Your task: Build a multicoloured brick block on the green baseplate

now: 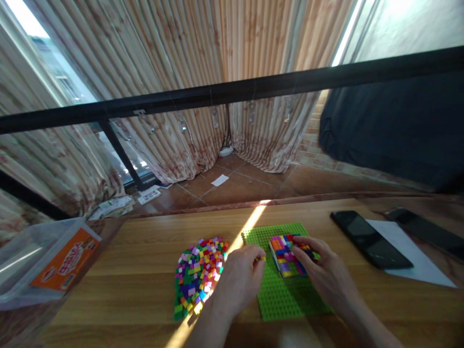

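Note:
A green studded baseplate (286, 295) lies on the wooden table in front of me. On its upper right part stands a block of many-coloured small bricks (284, 253). My right hand (321, 270) rests on the block's right side, fingers curled against it. My left hand (241, 278) hovers at the plate's left edge, fingertips pinched on a small yellow brick (261, 259). Left of the plate lies a heap of several loose coloured bricks (197, 275).
A clear plastic bin with an orange label (47, 261) stands at the table's left edge. A black phone (369, 239) lies on white paper (409, 256) at the right, another dark device (427, 229) beyond. A black rail (232, 92) crosses above; curtains hang behind.

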Action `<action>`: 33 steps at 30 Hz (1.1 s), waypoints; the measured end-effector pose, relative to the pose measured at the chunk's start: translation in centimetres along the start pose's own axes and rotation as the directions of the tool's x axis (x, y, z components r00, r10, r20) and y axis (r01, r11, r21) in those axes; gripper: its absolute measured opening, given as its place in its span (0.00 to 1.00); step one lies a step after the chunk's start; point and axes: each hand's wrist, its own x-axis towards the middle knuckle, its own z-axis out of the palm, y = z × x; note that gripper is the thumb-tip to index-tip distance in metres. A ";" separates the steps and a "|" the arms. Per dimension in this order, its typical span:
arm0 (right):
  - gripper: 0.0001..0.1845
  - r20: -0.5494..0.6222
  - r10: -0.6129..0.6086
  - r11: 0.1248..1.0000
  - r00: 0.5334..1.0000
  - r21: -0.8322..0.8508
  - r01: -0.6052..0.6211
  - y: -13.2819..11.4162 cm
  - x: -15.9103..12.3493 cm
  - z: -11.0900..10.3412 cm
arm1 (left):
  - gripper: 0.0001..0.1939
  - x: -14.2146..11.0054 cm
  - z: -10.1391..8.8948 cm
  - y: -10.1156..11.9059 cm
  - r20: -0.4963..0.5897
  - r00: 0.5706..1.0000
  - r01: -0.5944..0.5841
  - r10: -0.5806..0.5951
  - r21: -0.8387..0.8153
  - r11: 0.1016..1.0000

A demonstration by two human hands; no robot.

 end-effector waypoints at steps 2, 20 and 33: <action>0.19 0.015 0.003 1.000 1.000 0.022 -0.003 0.0 -0.1 0.1 | 0.09 0.4 0.9 0.7 -0.028 0.999 -0.041 0.040 -0.033 0.999; 0.15 0.035 -0.058 0.995 0.998 0.081 0.055 -1.1 -1.1 0.5 | 0.11 0.9 2.8 0.9 -0.077 0.996 -0.040 0.044 0.055 0.998; 0.15 0.023 -0.049 0.996 0.999 0.079 0.047 -1.1 -1.0 0.5 | 0.05 0.5 3.5 1.4 -0.161 0.977 0.148 -0.144 0.016 0.989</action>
